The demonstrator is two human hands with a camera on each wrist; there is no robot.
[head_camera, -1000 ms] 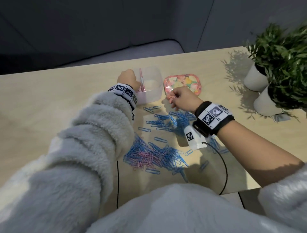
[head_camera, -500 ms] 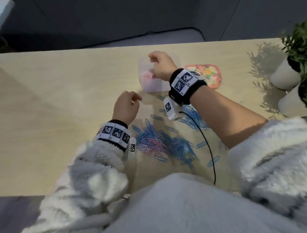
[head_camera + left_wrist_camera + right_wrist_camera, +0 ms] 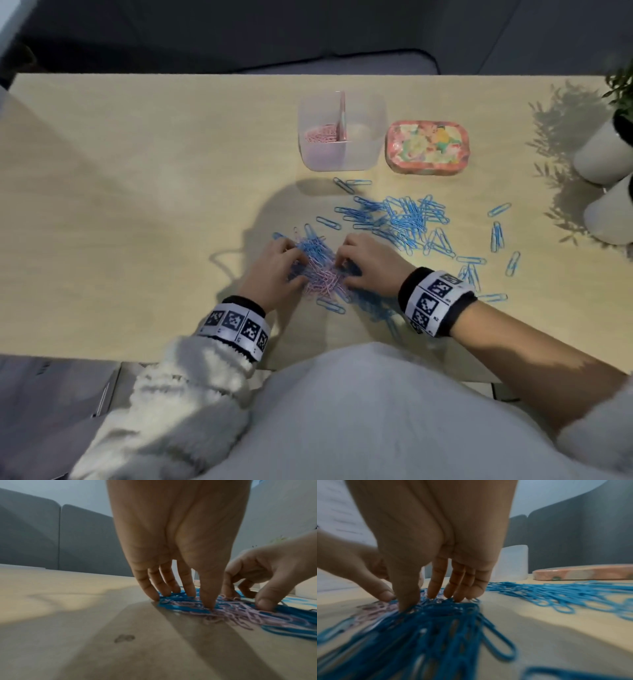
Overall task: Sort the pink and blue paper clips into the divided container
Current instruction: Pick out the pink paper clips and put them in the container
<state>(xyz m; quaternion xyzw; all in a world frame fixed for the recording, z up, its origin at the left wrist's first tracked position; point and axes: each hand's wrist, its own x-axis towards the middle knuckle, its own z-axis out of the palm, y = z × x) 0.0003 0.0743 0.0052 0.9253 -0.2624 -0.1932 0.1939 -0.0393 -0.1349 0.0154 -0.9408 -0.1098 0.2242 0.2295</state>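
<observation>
A mixed pile of pink and blue paper clips [image 3: 320, 274] lies near the table's front edge. My left hand [image 3: 291, 263] and right hand [image 3: 346, 265] flank it, fingertips pressing down on the clips. In the left wrist view the left hand [image 3: 199, 600] has straight fingers touching the pile [image 3: 240, 614]. The right hand [image 3: 419, 600] touches the pile's blue clips [image 3: 436, 622] likewise. Neither hand lifts a clip. The clear divided container [image 3: 363, 150] stands farther back, with pink clips [image 3: 322, 135] in its left compartment; the right compartment looks empty.
A spread of blue clips [image 3: 400, 219] lies between the pile and the container, with strays to the right. A floral tin [image 3: 426, 147] sits right of the container. Two white plant pots [image 3: 603, 150] stand at the right edge. Bare wooden table [image 3: 137, 205] lies to the left.
The right hand came back from the container to the mixed pile. The left hand moved right and down onto the same pile, its fingers now spread.
</observation>
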